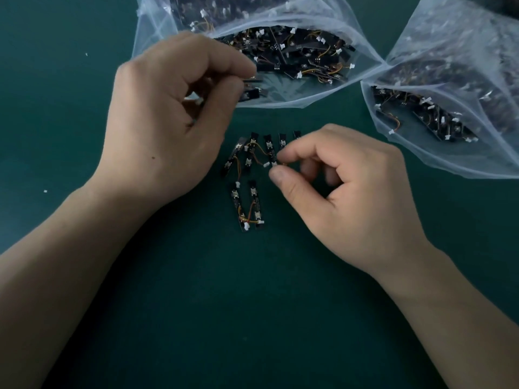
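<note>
black circuit strips (254, 196) lie rowed on the green counter (196, 304): light, stiff, thin wires easily snagged, best held by the edges. right hand (345, 197) pinches one strip's end; left hand (168, 116) grips a few by the plastic bag (309, 92).

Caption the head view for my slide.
Left hand holds black boards at an open plastic bag; right hand pinches a wired board lying on the green table.
</note>
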Demonstrator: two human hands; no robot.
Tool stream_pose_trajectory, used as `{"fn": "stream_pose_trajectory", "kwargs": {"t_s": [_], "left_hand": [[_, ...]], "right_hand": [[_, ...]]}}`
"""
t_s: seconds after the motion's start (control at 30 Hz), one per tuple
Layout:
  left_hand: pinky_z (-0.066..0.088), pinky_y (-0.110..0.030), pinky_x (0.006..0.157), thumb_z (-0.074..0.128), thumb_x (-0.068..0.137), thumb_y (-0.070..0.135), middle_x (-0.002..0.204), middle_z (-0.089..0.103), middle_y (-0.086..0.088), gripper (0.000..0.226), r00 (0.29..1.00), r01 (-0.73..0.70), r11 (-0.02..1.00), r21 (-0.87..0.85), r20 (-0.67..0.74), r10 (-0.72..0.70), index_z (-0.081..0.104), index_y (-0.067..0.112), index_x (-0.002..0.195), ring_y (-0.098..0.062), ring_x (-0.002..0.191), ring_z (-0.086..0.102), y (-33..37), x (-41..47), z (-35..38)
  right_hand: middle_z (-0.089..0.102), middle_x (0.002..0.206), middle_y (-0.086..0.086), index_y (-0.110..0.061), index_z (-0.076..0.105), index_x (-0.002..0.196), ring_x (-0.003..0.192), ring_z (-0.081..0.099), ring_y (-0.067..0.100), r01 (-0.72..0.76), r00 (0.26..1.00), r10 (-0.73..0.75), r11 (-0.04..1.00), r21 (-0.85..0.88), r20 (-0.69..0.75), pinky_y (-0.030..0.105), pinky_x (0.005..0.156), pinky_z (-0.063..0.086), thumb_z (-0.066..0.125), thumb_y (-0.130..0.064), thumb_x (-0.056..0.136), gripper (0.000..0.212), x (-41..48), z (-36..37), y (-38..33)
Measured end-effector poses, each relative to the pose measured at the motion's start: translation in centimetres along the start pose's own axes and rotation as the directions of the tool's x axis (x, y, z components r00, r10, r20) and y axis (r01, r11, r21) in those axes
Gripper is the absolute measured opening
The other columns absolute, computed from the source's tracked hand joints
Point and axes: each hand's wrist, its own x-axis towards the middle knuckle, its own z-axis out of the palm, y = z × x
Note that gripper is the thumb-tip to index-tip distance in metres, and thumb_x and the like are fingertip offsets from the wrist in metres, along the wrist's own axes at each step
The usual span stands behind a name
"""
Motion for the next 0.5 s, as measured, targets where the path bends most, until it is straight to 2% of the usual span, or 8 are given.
{"fn": "stream_pose_trajectory", "kwargs": {"t_s": [0.1, 0.2, 0.27, 0.3, 0.33, 0.4, 0.47, 0.5], "left_hand": [[0.045, -0.02, 0.079, 0.044, 0.111, 0.017, 0.089, 0.058, 0.033, 0.031, 0.997, 0.064, 0.998, -0.012, 0.041, -0.064, 0.068, 0.017, 0.13, 0.005, 0.084, 0.059, -0.4, 0.1, 0.0], [0.04, -0.01, 0.074, 0.038, 0.113, 0.021, 0.082, 0.058, 0.041, 0.033, 0.992, 0.104, 0.994, -0.023, 0.068, -0.103, 0.069, 0.02, 0.12, 0.011, 0.08, 0.057, -0.1, 0.1, -0.1], [0.041, -0.021, 0.064, 0.039, 0.109, 0.018, 0.07, 0.058, 0.028, 0.031, 0.984, 0.168, 0.981, -0.093, 0.081, -0.161, 0.068, 0.022, 0.096, 0.0, 0.067, 0.052, -0.1, 0.1, -0.1], [0.038, -0.03, 0.059, 0.041, 0.105, 0.017, 0.064, 0.055, 0.018, 0.031, 0.978, 0.198, 0.972, -0.128, 0.096, -0.186, 0.065, 0.021, 0.086, -0.006, 0.062, 0.046, -0.1, 0.1, -0.1], [0.033, -0.032, 0.057, 0.043, 0.1, 0.015, 0.059, 0.05, 0.009, 0.03, 0.971, 0.223, 0.964, -0.143, 0.12, -0.206, 0.063, 0.021, 0.078, -0.01, 0.059, 0.041, 0.0, 0.2, -0.2], [0.034, -0.03, 0.055, 0.048, 0.089, 0.014, 0.06, 0.049, -0.002, 0.021, 0.956, 0.243, 0.967, -0.079, 0.188, -0.225, 0.063, 0.018, 0.074, -0.009, 0.057, 0.041, 0.0, 0.3, -0.6], [0.036, -0.022, 0.054, 0.053, 0.079, 0.015, 0.065, 0.055, 0.0, 0.014, 0.944, 0.216, 0.976, 0.028, 0.25, -0.216, 0.066, 0.018, 0.079, -0.01, 0.056, 0.046, 0.0, 0.3, -1.1], [0.039, -0.024, 0.054, 0.054, 0.076, 0.017, 0.065, 0.056, 0.002, 0.015, 0.937, 0.196, 0.978, 0.072, 0.28, -0.208, 0.067, 0.019, 0.082, -0.013, 0.056, 0.048, 0.0, 0.2, -1.3]], "right_hand": [[0.061, 0.081, -0.005, -0.016, 0.078, 0.096, 0.076, 0.054, 0.013, 0.023, 1.0, -0.023, 0.999, -0.026, 0.006, 0.041, 0.067, 0.049, 0.078, -0.028, 0.093, 0.013, 0.3, 0.3, -0.1], [0.062, 0.086, -0.004, -0.016, 0.079, 0.099, 0.082, 0.058, 0.018, 0.037, 0.999, -0.036, 0.996, -0.076, 0.012, 0.042, 0.075, 0.05, 0.077, -0.035, 0.093, 0.019, 0.8, 0.5, -0.2], [0.063, 0.088, -0.004, -0.017, 0.08, 0.1, 0.085, 0.06, 0.021, 0.03, 0.999, -0.028, 0.994, -0.108, 0.021, 0.043, 0.078, 0.05, 0.078, -0.038, 0.092, 0.022, 1.0, 0.7, -0.2], [0.063, 0.088, -0.003, -0.018, 0.08, 0.099, 0.085, 0.06, 0.021, 0.028, 0.999, -0.025, 0.993, -0.114, 0.026, 0.043, 0.078, 0.05, 0.079, -0.038, 0.092, 0.022, 1.1, 0.8, -0.2], [0.063, 0.088, -0.003, -0.018, 0.081, 0.099, 0.085, 0.06, 0.021, 0.029, 0.999, -0.025, 0.993, -0.117, 0.03, 0.043, 0.078, 0.05, 0.079, -0.038, 0.092, 0.02, 1.2, 0.9, -0.2], [0.064, 0.088, -0.001, -0.019, 0.082, 0.098, 0.085, 0.06, 0.022, 0.034, 0.999, -0.03, 0.991, -0.13, 0.034, 0.044, 0.077, 0.05, 0.079, -0.036, 0.092, 0.018, 1.2, 0.9, -0.2], [0.063, 0.087, -0.001, -0.018, 0.082, 0.098, 0.084, 0.06, 0.021, 0.034, 0.999, -0.03, 0.991, -0.131, 0.033, 0.044, 0.077, 0.05, 0.079, -0.035, 0.093, 0.018, 1.2, 1.0, -0.1], [0.063, 0.087, -0.002, -0.018, 0.082, 0.098, 0.084, 0.06, 0.021, 0.032, 0.999, -0.028, 0.992, -0.126, 0.031, 0.043, 0.077, 0.05, 0.079, -0.034, 0.093, 0.017, 1.2, 1.0, 0.0]]}}
